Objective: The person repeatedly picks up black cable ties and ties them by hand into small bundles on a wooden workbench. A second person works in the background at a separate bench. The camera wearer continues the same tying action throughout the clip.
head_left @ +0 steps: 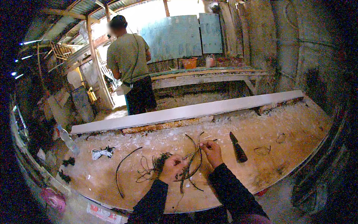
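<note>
Mostly, places below are given against the wooden workbench (283,149) that the person stands at.
Hands: two, both bare, in dark sleeves that come up from the lower edge.
Left hand (172,168): closed in a fist around the lower part of one bunch of dark wires (188,170), above the near middle of the bench.
Right hand (212,151): thumb and fingers pinched narrow on the upper strands of the same bunch, just beside the left hand.
Bunch of dark wires: one, held between both hands just over the bench top; its loose ends arc up past the right hand and hang down below the left.
Tangle of thin wires (153,166): one loose heap lying on the bench, just left of the left hand.
Long curved wire (123,168): one, lying alone on the bench, left of the tangle.
White cord bundle (101,152): one, on the bench toward its left end.
Dark-handled tool (237,147): one, lying on the bench just right of the right hand; its kind is unclear.
Small wire loops (263,150): two, on the right part of the bench, well apart from the hands.
Pale plank (186,111): one, lying along the far edge of the bench.
Plastic bottle (68,140): one, at the left end of the bench.
Other person (128,63): one, standing beyond the bench, back turned.
Orange pot (189,62): one, on a shelf behind the bench.
</note>
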Demonstrator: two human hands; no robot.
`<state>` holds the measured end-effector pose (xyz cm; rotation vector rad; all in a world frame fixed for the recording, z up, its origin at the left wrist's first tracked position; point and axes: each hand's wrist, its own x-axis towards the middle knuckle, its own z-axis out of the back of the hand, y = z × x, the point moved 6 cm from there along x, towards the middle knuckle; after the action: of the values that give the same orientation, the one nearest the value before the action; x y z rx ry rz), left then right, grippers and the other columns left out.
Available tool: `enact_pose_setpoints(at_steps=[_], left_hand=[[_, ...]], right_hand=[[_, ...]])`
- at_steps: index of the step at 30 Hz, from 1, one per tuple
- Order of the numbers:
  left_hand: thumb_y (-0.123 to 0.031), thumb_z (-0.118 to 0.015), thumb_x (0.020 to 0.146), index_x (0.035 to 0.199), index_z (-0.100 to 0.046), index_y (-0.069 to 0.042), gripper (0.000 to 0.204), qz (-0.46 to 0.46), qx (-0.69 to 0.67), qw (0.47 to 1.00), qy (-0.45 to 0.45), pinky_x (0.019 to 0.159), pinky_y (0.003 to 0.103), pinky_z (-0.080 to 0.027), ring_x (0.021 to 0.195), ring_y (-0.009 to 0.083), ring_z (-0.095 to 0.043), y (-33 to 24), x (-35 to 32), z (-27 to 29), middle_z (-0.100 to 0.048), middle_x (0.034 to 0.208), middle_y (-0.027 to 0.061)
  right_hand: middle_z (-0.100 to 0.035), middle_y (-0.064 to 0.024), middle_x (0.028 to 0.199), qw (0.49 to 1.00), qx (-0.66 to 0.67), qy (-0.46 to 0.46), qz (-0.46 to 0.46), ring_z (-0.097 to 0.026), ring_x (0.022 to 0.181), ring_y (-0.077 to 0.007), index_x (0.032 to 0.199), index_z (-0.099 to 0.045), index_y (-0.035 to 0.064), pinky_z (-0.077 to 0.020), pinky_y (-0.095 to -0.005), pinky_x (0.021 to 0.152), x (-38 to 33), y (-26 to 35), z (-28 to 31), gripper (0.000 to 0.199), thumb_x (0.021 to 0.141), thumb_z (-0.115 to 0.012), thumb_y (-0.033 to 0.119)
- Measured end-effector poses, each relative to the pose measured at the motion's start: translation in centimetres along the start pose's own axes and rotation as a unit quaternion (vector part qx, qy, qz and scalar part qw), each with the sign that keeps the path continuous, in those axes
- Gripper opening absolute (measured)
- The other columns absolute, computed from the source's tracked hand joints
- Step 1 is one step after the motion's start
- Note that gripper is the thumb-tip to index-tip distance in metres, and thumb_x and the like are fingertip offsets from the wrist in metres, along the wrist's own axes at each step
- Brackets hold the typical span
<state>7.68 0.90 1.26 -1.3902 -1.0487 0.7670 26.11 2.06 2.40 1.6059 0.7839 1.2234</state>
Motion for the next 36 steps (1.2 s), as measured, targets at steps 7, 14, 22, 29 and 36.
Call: enact_pose_setpoints(at_steps=[7, 14, 22, 29, 36], left_hand=[[-0.009, -0.061, 0.071, 0.074, -0.050, -0.007, 0.011, -0.106, 0.085, 0.950, -0.282, 0.041, 0.019, -0.032, 0.052, 0.0055, -0.041, -2.8, -0.3, 5.0, -0.047, 0.066, -0.0012], [-0.012, -0.062, 0.072, 0.074, -0.047, -0.008, 0.016, -0.170, 0.038, 0.923, -0.342, 0.048, 0.019, -0.031, 0.056, 0.0056, -0.038, -2.6, -0.3, 6.3, -0.043, 0.066, -0.0029], [-0.010, -0.062, 0.071, 0.072, -0.047, -0.007, 0.016, -0.115, 0.043, 0.929, -0.348, 0.056, 0.020, -0.033, 0.061, 0.0074, -0.038, -0.9, -0.2, 7.1, -0.042, 0.065, -0.0025], [-0.002, -0.061, 0.068, 0.073, -0.055, -0.003, 0.008, -0.143, 0.124, 0.933, -0.305, 0.054, 0.021, -0.035, 0.060, 0.0085, -0.042, -2.0, -0.1, 5.5, -0.045, 0.066, -0.0009], [-0.001, -0.062, 0.067, 0.069, -0.058, -0.002, 0.005, -0.167, 0.188, 0.948, -0.194, 0.060, 0.022, -0.039, 0.063, 0.0110, -0.048, -2.0, 0.6, 3.8, -0.053, 0.070, 0.0034]], right_hand=[[-0.058, -0.0043, 0.077, 0.979, -0.007, 0.204, 0.008, -0.053, 0.078, -0.0134, 0.077, -0.062, 0.0022, -0.0410, -0.0254, 0.071, -0.7, 0.4, -2.6, 0.008, 0.071, -0.060, 0.008], [-0.051, -0.0077, 0.103, 0.863, 0.101, 0.491, -0.068, -0.049, 0.090, -0.0162, 0.087, -0.063, 0.0047, -0.0395, -0.0274, 0.077, -4.8, 2.5, -6.5, 0.015, 0.076, -0.056, 0.012], [-0.046, -0.0081, 0.114, 0.856, 0.153, 0.479, -0.121, -0.048, 0.098, -0.0192, 0.087, -0.062, 0.0042, -0.0420, -0.0304, 0.078, -5.8, 3.6, -6.6, 0.015, 0.072, -0.059, 0.007], [-0.059, -0.0055, 0.088, 0.907, 0.056, 0.417, 0.007, -0.049, 0.095, -0.0184, 0.076, -0.063, 0.0052, -0.0394, -0.0298, 0.081, -4.5, 4.3, -6.0, 0.008, 0.068, -0.065, 0.008], [-0.056, -0.0021, 0.075, 0.926, 0.135, 0.353, -0.018, -0.053, 0.076, -0.0126, 0.066, -0.054, 0.0055, -0.0411, -0.0262, 0.073, -3.7, 4.1, -5.2, 0.010, 0.068, -0.064, 0.003]])
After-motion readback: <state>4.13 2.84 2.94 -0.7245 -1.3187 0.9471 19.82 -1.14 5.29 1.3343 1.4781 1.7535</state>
